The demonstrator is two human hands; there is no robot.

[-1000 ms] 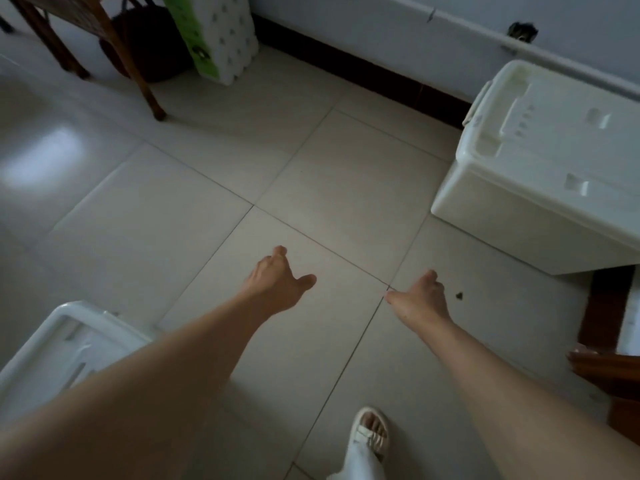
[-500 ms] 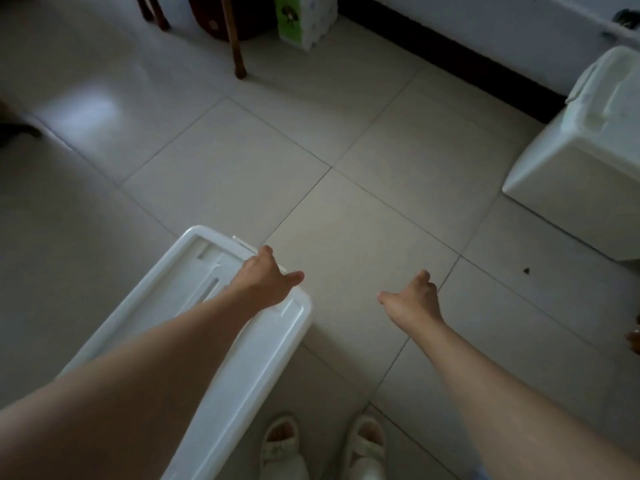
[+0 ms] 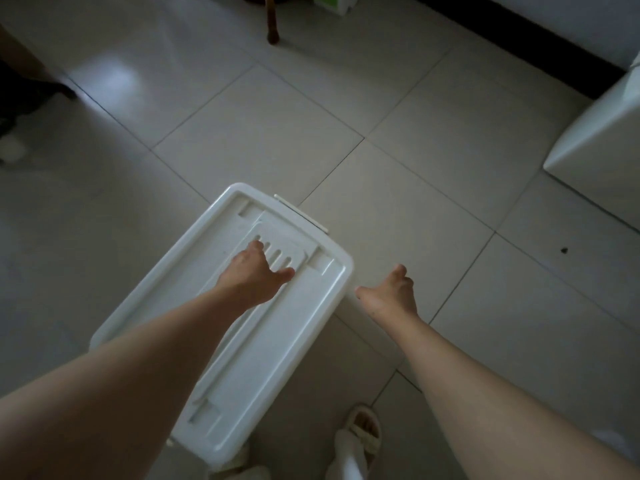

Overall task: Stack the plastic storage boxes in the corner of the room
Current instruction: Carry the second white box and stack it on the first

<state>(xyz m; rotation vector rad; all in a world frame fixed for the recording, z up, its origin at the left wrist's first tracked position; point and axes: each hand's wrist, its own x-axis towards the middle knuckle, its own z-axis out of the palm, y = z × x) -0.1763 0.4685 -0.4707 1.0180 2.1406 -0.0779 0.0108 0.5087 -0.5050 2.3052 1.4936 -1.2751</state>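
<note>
A white plastic storage box with its lid on [image 3: 270, 344] stands on the tiled floor just in front of my feet. My left hand [image 3: 254, 271] hovers over the slotted far end of the lid, fingers loosely spread, holding nothing. My right hand [image 3: 391, 294] hangs in the air just to the right of the box's far right corner, thumb out and empty. A second, larger white storage box [image 3: 595, 147] sits at the right edge of the view by the wall.
A wooden furniture leg [image 3: 272, 22] stands on the floor at the top centre, with a green-and-white pack [image 3: 334, 1] beside it. A dark skirting [image 3: 540, 46] runs along the wall at the top right. My sandalled foot [image 3: 363, 431] is beside the box's near end.
My view has swung left and down, so the near box has come from the lower left to the centre and the far box has slid to the right edge. Both hands remain empty.
</note>
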